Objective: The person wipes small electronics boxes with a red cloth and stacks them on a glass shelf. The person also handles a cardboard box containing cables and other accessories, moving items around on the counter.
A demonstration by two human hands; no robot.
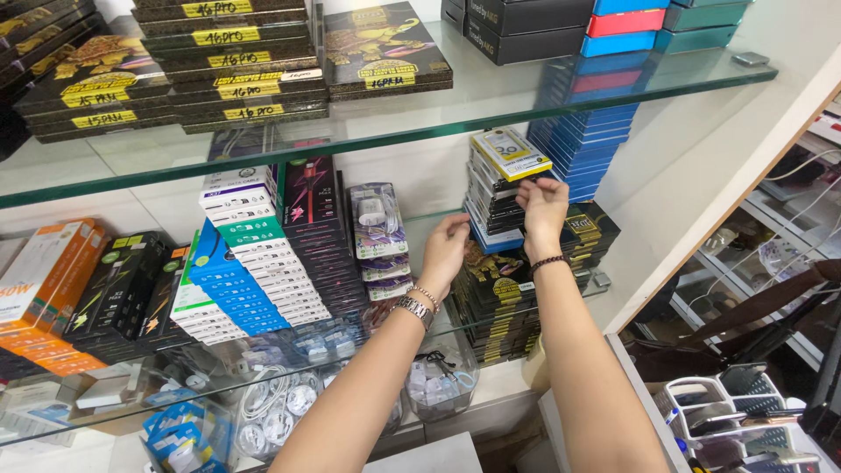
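Fingers [532,187] of the right hand [543,210] are pinching the edge of a yellow-and-white box [511,154], tilted on top of a narrow stack of small boxes [491,203] on the middle glass shelf [613,263]. The left hand [447,250] is bracing the stack's lower left side, its fingers loosely curled against it, clamping nothing. Risk, as I judge it: the stack is sitting tall and uneven on black-and-gold boxes [499,302], so tugging the top box sideways could be toppling the pile onto the bagged chargers [378,232] just beside it.
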